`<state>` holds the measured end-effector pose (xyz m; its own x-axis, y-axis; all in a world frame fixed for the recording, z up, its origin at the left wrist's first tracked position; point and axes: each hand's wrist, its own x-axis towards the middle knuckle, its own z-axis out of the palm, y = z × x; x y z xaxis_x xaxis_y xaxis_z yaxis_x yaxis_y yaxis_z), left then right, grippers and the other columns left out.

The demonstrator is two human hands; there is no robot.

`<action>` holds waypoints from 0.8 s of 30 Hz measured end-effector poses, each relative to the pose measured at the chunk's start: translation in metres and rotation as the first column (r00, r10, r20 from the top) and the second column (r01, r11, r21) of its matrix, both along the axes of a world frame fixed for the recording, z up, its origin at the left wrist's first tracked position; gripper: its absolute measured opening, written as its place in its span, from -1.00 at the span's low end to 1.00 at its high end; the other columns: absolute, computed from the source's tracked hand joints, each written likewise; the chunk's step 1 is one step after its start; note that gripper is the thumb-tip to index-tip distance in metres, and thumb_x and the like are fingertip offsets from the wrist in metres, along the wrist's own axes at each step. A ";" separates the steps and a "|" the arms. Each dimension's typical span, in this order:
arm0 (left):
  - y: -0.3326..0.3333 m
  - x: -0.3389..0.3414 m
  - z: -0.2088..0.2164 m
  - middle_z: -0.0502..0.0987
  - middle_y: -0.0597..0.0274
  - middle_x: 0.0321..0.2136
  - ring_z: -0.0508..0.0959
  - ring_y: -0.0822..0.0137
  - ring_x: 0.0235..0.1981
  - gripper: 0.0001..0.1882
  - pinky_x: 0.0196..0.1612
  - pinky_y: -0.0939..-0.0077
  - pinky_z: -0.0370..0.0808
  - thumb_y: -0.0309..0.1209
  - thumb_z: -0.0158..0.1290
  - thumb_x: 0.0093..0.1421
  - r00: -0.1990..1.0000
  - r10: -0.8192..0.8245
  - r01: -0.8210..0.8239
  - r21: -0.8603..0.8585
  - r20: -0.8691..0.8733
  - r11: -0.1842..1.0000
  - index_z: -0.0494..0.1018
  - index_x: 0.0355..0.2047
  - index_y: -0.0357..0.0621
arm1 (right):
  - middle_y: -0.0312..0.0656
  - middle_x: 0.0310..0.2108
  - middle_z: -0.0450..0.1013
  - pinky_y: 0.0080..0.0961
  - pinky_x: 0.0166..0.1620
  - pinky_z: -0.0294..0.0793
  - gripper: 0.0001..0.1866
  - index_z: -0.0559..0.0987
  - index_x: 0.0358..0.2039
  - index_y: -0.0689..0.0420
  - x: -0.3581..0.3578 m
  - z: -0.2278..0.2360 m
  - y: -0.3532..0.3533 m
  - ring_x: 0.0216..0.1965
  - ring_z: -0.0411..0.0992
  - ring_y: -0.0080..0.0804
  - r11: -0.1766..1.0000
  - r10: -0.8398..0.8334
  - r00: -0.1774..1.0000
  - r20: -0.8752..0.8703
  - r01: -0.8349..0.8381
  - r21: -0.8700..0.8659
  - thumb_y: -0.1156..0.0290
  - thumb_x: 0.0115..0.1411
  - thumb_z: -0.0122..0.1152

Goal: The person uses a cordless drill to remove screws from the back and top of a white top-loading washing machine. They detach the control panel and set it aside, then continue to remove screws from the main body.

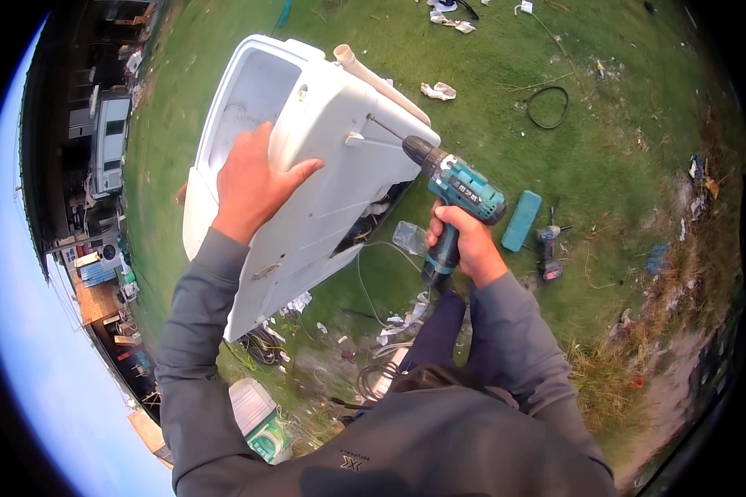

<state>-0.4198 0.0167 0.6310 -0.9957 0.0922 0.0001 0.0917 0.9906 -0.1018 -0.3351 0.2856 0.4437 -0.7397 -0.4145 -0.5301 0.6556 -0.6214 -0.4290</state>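
Observation:
A white plastic appliance body (323, 178), like a washing machine with an open tub, stands tilted on the grass. My left hand (253, 182) grips its upper edge, fingers on the tub side and thumb stretched over the side panel. In my right hand (464, 236) is a teal and black cordless drill (468, 186), held by its handle. Its long thin bit (387, 127) points at the panel near the upper corner; whether the tip touches cannot be told. A beige pipe (377, 79) runs along the far edge. Dark parts (369, 219) show through an opening in the panel.
On the grass to the right lie a teal oblong case (521, 221) and another power tool (549, 248). A black cable loop (547, 108) lies farther off. Near my legs are a clear plastic bag (409, 238), tangled cables (263, 344) and scraps. A green and white package (267, 435) lies lower left.

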 end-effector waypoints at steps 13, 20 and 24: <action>-0.015 -0.007 -0.038 0.40 0.04 -0.39 0.43 0.06 -0.36 -0.49 -0.29 0.24 0.41 -0.36 0.30 0.02 0.998 -0.064 0.059 0.245 0.015 0.968 0.49 0.00 -0.25 | -0.26 -0.56 0.45 -0.45 -0.35 0.51 -0.84 0.50 -0.32 0.17 -0.002 0.003 0.005 -0.52 0.48 -0.45 0.999 0.005 0.999 -0.048 -0.003 0.043 0.35 0.22 0.18; -0.012 -0.011 -0.034 0.38 0.04 -0.41 0.42 0.09 -0.38 -0.42 -0.30 0.27 0.41 -0.41 0.28 0.03 0.996 -0.063 0.043 0.289 0.061 0.956 0.47 0.10 -0.25 | -0.25 -0.56 0.44 -0.45 -0.35 0.51 -0.84 0.48 -0.31 0.19 -0.004 0.002 -0.001 -0.52 0.47 -0.45 1.000 -0.006 1.000 -0.025 0.006 0.003 0.35 0.23 0.18; -0.012 -0.011 -0.035 0.38 0.06 -0.42 0.42 0.12 -0.39 -0.39 -0.30 0.29 0.41 -0.43 0.28 0.04 0.996 -0.063 0.040 0.293 0.070 0.955 0.46 0.14 -0.24 | -0.25 -0.55 0.44 -0.45 -0.35 0.51 -0.84 0.48 -0.31 0.19 -0.004 0.001 -0.001 -0.52 0.47 -0.45 1.000 -0.005 1.000 -0.030 0.006 0.014 0.36 0.24 0.17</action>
